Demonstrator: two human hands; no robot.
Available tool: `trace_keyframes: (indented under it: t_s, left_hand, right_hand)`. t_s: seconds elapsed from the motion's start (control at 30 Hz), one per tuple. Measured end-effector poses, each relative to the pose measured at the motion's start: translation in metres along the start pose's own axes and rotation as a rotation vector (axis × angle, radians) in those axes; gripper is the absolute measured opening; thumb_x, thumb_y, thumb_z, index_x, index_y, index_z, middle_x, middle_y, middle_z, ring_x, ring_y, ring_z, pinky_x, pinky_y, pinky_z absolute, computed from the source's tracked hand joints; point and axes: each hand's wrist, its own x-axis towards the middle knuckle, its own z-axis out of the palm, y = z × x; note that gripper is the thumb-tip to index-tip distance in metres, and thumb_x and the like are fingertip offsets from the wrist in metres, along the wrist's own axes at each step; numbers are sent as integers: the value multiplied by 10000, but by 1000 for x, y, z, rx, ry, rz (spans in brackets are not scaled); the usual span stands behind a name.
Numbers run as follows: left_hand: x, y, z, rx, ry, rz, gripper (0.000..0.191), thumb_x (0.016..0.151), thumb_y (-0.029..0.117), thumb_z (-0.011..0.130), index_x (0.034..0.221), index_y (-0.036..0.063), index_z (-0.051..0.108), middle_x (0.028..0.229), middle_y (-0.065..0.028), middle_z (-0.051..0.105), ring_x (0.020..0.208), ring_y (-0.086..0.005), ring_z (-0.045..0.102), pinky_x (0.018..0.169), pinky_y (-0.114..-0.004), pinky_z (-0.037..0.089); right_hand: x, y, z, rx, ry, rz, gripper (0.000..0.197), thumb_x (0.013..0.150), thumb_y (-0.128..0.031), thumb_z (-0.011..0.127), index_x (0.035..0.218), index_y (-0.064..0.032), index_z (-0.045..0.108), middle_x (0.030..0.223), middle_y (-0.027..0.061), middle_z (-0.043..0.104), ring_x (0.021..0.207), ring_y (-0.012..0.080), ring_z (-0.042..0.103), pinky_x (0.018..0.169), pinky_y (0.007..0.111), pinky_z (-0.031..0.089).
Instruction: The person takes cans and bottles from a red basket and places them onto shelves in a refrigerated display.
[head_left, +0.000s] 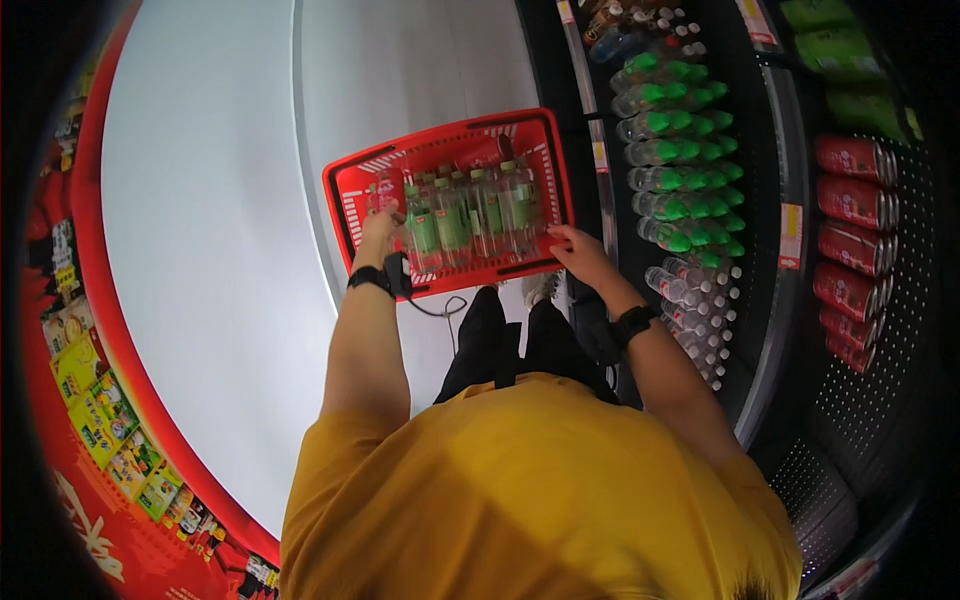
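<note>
A red plastic shopping basket (442, 133) stands in front of my feet. Inside it are several clear bottles with green labels and pale green caps (450, 221). A red can (480, 154) lies behind them at the far side. My left hand (384, 223) reaches over the basket's left side, its fingers around the lower part of a pink-labelled bottle (384, 187); the hand hides part of it. At the near right corner of the basket is my right hand (581, 255), thumb and forefinger apart beside the rim, with nothing seen between them. Both wrists wear black straps.
To the right, a dark shelf (611, 195) holds rows of green-capped bottles (675, 157) and white-capped bottles (697, 307). Red cans (851, 199) stand on another shelf level. A red-edged display (94, 247) with packaged goods curves along the left. Pale floor (202, 225) lies between.
</note>
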Motion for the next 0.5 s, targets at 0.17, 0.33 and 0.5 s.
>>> trace_keyframes:
  t_s: [0.17, 0.33, 0.5]
  left_hand:
    - [-66, -11, 33, -261, -328, 42, 388, 861, 231, 666, 1126, 30, 465, 889, -99, 605, 712, -231, 601, 556, -317, 523]
    - [-166, -1, 112, -133, -640, 130, 448, 864, 89, 639, 1247, 17, 418, 1173, -133, 544, 1006, -246, 581, 855, -332, 511]
    - [-226, 20, 191, 186, -905, 509, 514, 855, 37, 633, 1309, 21, 391, 1178, -97, 551, 1057, -175, 550, 914, -287, 446]
  right_hand:
    - [7, -22, 8, 292, -2, -34, 365, 882, -195, 635, 1207, -52, 553, 1127, 102, 625, 998, 185, 618, 831, 307, 499]
    - [1, -54, 1, 636, -77, -30, 574, 863, -289, 665, 1334, -66, 424, 1105, 72, 605, 961, 153, 586, 798, 276, 490]
    - [-53, -90, -48, 851, 134, -220, 620, 807, -328, 715, 1278, -37, 436, 1125, 75, 580, 933, 141, 579, 720, 275, 513]
